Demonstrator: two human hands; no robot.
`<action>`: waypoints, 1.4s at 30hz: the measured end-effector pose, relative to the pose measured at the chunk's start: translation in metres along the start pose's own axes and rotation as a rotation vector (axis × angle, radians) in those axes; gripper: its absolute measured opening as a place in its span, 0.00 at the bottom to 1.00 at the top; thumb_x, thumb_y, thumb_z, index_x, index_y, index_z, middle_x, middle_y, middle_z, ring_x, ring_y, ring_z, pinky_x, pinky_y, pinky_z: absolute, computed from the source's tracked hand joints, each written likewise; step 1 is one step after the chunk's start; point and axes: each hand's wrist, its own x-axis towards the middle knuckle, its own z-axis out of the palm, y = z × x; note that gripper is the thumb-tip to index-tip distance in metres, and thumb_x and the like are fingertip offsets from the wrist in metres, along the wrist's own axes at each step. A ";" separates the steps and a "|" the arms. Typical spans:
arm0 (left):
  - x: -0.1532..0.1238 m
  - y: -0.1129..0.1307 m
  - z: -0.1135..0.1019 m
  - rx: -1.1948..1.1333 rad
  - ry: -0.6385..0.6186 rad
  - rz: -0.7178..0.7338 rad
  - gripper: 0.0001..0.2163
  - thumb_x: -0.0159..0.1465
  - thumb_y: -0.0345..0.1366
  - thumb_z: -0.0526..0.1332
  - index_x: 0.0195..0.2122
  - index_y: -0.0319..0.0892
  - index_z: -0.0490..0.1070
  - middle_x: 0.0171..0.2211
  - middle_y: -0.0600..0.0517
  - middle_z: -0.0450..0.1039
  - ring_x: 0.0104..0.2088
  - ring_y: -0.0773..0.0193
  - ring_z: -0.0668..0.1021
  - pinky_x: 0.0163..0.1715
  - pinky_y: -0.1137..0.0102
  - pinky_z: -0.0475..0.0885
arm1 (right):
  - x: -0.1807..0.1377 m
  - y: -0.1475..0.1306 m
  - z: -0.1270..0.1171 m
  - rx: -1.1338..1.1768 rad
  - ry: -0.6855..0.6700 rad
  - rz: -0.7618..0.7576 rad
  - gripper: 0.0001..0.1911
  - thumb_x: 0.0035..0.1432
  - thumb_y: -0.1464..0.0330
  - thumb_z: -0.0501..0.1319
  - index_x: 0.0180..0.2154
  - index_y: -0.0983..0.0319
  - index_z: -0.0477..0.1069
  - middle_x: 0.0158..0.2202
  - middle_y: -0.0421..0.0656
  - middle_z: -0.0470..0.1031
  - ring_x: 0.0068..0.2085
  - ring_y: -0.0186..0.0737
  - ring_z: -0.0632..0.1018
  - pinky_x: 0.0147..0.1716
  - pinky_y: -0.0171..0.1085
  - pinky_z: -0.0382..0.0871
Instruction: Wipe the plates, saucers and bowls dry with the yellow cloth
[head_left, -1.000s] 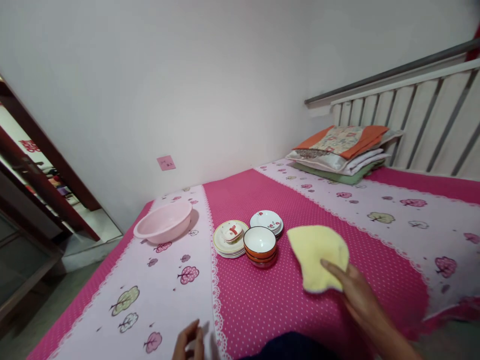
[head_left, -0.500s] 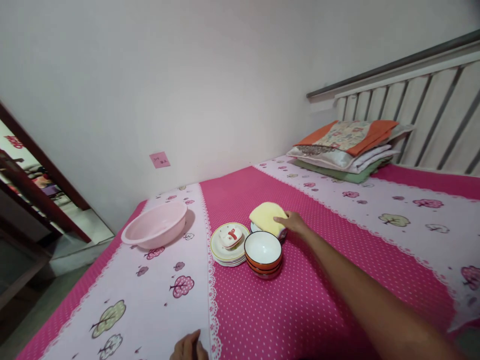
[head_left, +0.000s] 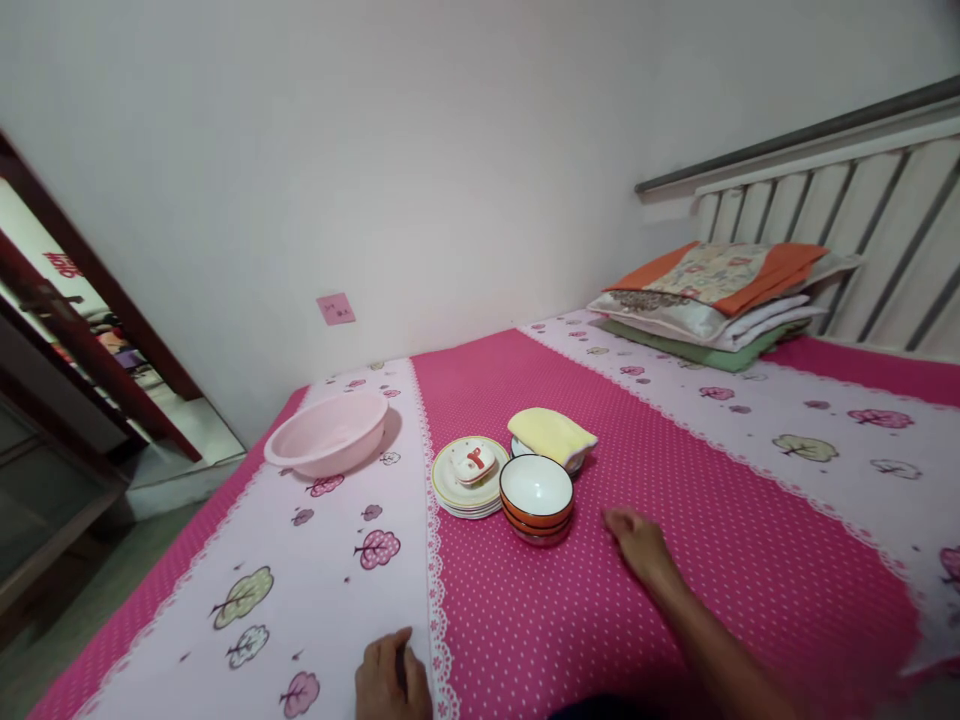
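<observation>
My right hand point(head_left: 637, 540) is above the bedspread, right of the stacked bowls, with nothing in its loosely stretched fingers. A folded yellow cloth point(head_left: 551, 433) lies over a dark-rimmed dish point(head_left: 519, 449) behind the bowls, which it mostly hides. The stack of orange bowls point(head_left: 537, 490) has white insides and black rims. To their left stand several stacked plates point(head_left: 446, 483) with a yellow rim, carrying small white dishes point(head_left: 474, 461) with a red print. My left hand point(head_left: 391, 675) rests on the bedspread at the lower edge, thumb apart from the bent fingers, empty.
A pink basin point(head_left: 330, 435) stands on the left of the bedspread point(head_left: 480, 385), near the wall. Folded pillows and bedding point(head_left: 712, 290) are piled at the back right against a white headboard point(head_left: 825, 210). A doorway point(head_left: 97, 340) opens at far left.
My right hand has let go of the yellow cloth and drawn back toward me. The cloth now lies on the dish. My left hand stays on the bed; the view has shifted slightly.
</observation>
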 end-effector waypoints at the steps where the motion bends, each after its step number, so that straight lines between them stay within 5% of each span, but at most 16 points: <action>1: 0.004 0.003 -0.004 -0.056 -0.042 -0.127 0.12 0.62 0.41 0.58 0.40 0.43 0.78 0.37 0.45 0.79 0.40 0.50 0.79 0.45 0.55 0.72 | -0.024 0.010 0.003 0.021 -0.048 0.015 0.23 0.57 0.54 0.52 0.39 0.63 0.77 0.38 0.56 0.81 0.39 0.53 0.80 0.40 0.48 0.73; 6: 0.019 0.025 -0.030 -0.520 -0.305 -0.739 0.25 0.49 0.48 0.66 0.44 0.37 0.78 0.30 0.49 0.77 0.33 0.56 0.77 0.36 0.63 0.72 | -0.134 0.030 0.031 0.127 -0.339 -0.030 0.20 0.51 0.52 0.54 0.30 0.60 0.73 0.24 0.43 0.74 0.26 0.42 0.74 0.29 0.40 0.68; 9: 0.018 0.053 -0.041 -0.679 -0.464 -0.797 0.39 0.50 0.47 0.66 0.62 0.31 0.67 0.17 0.62 0.61 0.20 0.67 0.64 0.24 0.70 0.60 | -0.163 0.008 0.041 0.152 -0.730 -0.040 0.17 0.56 0.56 0.55 0.32 0.62 0.72 0.26 0.40 0.73 0.27 0.38 0.73 0.29 0.37 0.66; 11: 0.021 0.075 -0.049 -0.624 -0.531 -0.682 0.48 0.52 0.45 0.64 0.72 0.31 0.51 0.16 0.67 0.52 0.18 0.68 0.56 0.21 0.70 0.53 | -0.165 -0.019 0.042 0.102 -0.868 -0.052 0.19 0.58 0.60 0.56 0.45 0.64 0.75 0.27 0.39 0.73 0.26 0.37 0.72 0.27 0.35 0.64; 15: 0.048 0.116 -0.079 -0.289 -0.509 -0.306 0.47 0.58 0.34 0.58 0.76 0.40 0.34 0.20 0.64 0.56 0.22 0.65 0.64 0.26 0.71 0.57 | -0.155 -0.083 0.034 -0.195 -0.683 -0.339 0.41 0.59 0.67 0.59 0.72 0.65 0.53 0.26 0.39 0.75 0.27 0.40 0.74 0.29 0.36 0.63; 19: 0.081 0.145 -0.115 0.196 -0.546 -0.119 0.45 0.62 0.24 0.52 0.75 0.40 0.25 0.20 0.61 0.60 0.22 0.62 0.69 0.26 0.69 0.56 | -0.153 -0.134 0.027 -0.410 -0.384 -0.632 0.44 0.62 0.66 0.60 0.74 0.64 0.46 0.45 0.54 0.81 0.39 0.51 0.79 0.40 0.43 0.68; 22: 0.092 0.159 -0.130 0.403 -0.584 -0.098 0.45 0.63 0.22 0.51 0.75 0.41 0.21 0.20 0.60 0.64 0.21 0.61 0.70 0.25 0.69 0.55 | -0.159 -0.149 0.025 -0.454 -0.262 -0.769 0.40 0.65 0.67 0.56 0.75 0.64 0.46 0.41 0.51 0.80 0.38 0.51 0.78 0.41 0.45 0.68; 27: 0.089 0.139 -0.113 0.526 -0.605 -0.086 0.45 0.63 0.21 0.50 0.74 0.40 0.20 0.23 0.55 0.72 0.23 0.60 0.74 0.25 0.69 0.55 | -0.157 -0.130 0.048 -0.515 -0.237 -0.827 0.40 0.64 0.76 0.48 0.75 0.66 0.42 0.39 0.51 0.80 0.35 0.48 0.75 0.40 0.45 0.68; 34: 0.081 0.084 -0.068 0.577 -0.722 -0.120 0.42 0.61 0.17 0.48 0.75 0.34 0.31 0.33 0.44 0.79 0.32 0.57 0.79 0.30 0.68 0.60 | -0.135 -0.077 0.105 -0.829 -0.341 -0.579 0.46 0.54 0.85 0.48 0.74 0.67 0.46 0.35 0.53 0.83 0.35 0.49 0.83 0.36 0.40 0.71; 42: 0.078 0.083 -0.064 0.521 -0.708 -0.106 0.41 0.61 0.20 0.49 0.75 0.33 0.33 0.32 0.46 0.79 0.31 0.57 0.77 0.31 0.66 0.61 | -0.130 -0.074 0.100 -0.828 -0.407 -0.542 0.45 0.57 0.83 0.48 0.75 0.68 0.42 0.37 0.54 0.83 0.37 0.50 0.83 0.36 0.39 0.70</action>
